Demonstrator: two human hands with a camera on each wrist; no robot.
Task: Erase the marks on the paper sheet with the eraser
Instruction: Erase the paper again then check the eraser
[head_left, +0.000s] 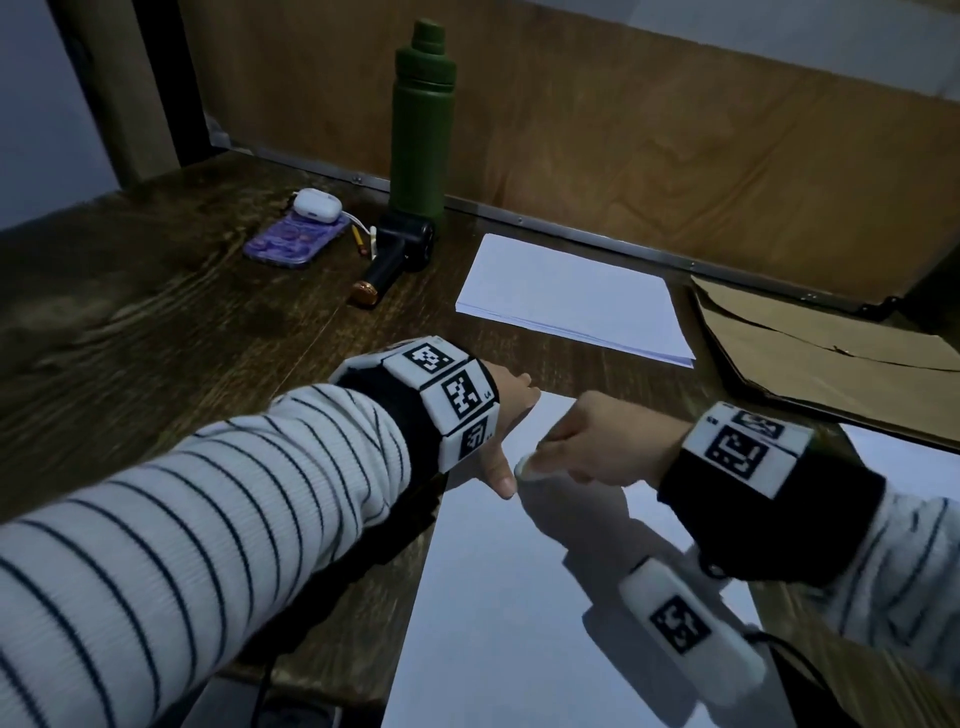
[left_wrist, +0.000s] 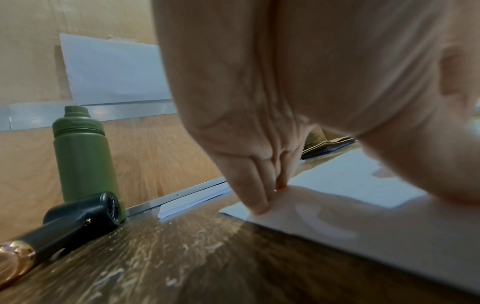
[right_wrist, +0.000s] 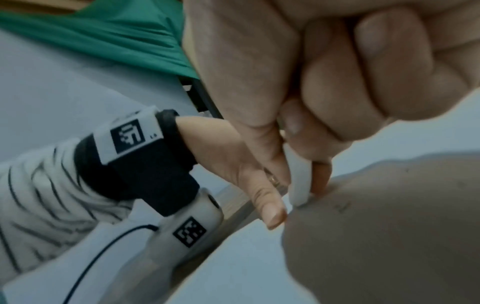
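Note:
A white paper sheet (head_left: 519, 597) lies on the dark wooden desk in front of me. My right hand (head_left: 587, 447) pinches a small white eraser (head_left: 525, 466) between thumb and fingers, its tip down on the sheet's upper left part. The right wrist view shows the eraser (right_wrist: 298, 181) touching the paper next to faint pencil marks (right_wrist: 342, 207). My left hand (head_left: 506, 415) lies with straight fingers pressed on the sheet's far left corner, thumb stretched toward the eraser. From the left wrist, the fingertips (left_wrist: 259, 205) push down on the paper's corner (left_wrist: 233, 210).
A stack of white paper (head_left: 576, 301) lies further back. A green bottle (head_left: 423, 124), a black handheld fan (head_left: 400, 254), a purple phone (head_left: 296, 241) with a white earbud case stand at the back left. Brown cardboard (head_left: 831, 353) is at the right.

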